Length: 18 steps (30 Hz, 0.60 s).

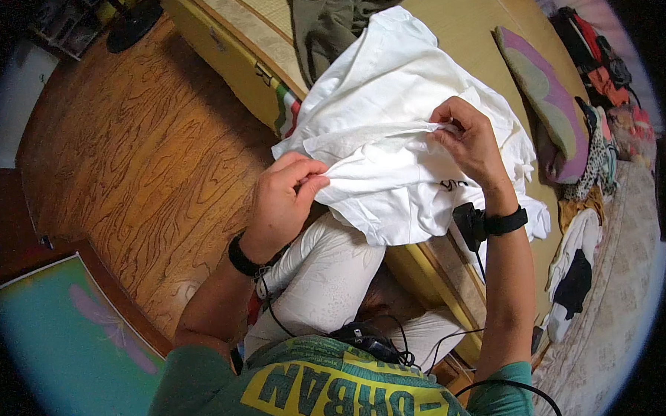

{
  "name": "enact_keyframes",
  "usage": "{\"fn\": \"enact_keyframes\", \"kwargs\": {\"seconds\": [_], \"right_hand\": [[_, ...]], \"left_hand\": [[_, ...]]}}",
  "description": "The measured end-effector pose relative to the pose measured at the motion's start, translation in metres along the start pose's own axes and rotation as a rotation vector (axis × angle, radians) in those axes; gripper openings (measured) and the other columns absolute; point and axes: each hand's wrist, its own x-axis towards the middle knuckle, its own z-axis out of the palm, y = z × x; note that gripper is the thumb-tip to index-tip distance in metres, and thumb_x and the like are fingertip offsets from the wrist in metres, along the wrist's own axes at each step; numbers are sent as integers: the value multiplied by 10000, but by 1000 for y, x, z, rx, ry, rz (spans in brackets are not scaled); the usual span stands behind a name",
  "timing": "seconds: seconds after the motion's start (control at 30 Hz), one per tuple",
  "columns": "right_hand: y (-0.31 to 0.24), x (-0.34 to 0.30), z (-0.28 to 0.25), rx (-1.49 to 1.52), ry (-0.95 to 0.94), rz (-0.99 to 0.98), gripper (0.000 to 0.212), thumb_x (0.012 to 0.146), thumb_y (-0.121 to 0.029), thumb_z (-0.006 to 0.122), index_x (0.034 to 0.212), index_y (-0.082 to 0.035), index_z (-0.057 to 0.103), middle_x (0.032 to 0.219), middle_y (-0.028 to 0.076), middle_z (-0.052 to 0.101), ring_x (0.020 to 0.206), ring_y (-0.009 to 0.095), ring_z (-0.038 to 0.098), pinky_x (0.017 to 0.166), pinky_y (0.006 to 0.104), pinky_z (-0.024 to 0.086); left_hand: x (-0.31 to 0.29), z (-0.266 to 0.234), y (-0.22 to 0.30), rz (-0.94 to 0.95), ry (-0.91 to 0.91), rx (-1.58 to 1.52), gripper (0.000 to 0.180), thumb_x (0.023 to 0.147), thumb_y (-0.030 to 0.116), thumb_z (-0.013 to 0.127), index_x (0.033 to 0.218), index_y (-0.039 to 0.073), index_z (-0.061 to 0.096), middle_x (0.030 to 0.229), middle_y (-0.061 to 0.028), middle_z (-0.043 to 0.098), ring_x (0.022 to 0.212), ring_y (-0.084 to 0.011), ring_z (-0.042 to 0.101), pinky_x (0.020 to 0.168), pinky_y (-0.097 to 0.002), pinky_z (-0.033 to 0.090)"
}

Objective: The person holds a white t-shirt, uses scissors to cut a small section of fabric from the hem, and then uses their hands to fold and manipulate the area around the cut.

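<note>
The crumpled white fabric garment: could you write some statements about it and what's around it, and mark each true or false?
1. The left hand and right hand both pinch the crumpled white fabric garment. True.
2. The person wears only one black wristband. False: a black wristband circles each wrist.
3. A dark olive fabric garment lies partly beyond the white one. True.
4. The visible floor is plain grey tile. False: it is a brown wood-grained floor.
5. A flat purple-and-grey pad lies right of the white garment. True.
</note>
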Motion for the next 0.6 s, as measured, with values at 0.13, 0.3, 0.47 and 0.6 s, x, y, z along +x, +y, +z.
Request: {"fn": "enact_keyframes", "kwargs": {"seconds": [0.13, 0.3, 0.47, 0.6], "right_hand": [[5, -15, 0, 15, 68, -24, 207, 747, 127, 666, 894, 6, 586, 858, 33, 554, 807, 119, 578, 709, 245, 495], [-3, -20, -5, 5, 54, -26, 194, 759, 80, 700, 906, 5, 598, 851, 31, 562, 796, 111, 573, 705, 243, 493], [2, -21, -14, 62, 27, -7, 182, 785, 25, 715, 935, 6, 612, 861, 29, 585, 802, 101, 574, 714, 237, 485], [4, -16, -22, 166, 0, 53, 166, 823, -22, 697, 973, -3, 628, 912, 26, 617, 835, 106, 586, 748, 239, 476]], "left_hand": [[18, 6, -10, 66, 7, 25, 80, 805, -12, 665, 876, -35, 635, 1048, -127, 603, 884, -207, 617, 765, -278, 479], [36, 5, -27, 208, -83, 71, 78, 788, -14, 658, 845, -29, 608, 1171, -139, 598, 1040, -277, 599, 863, -317, 470], [47, 4, -24, 181, -144, 56, 69, 789, -10, 650, 829, -24, 596, 1079, -120, 626, 935, -252, 617, 803, -310, 477], [55, -3, -20, 161, -195, 114, 65, 802, 2, 644, 839, -22, 596, 937, -99, 630, 821, -228, 604, 738, -291, 474]]}}
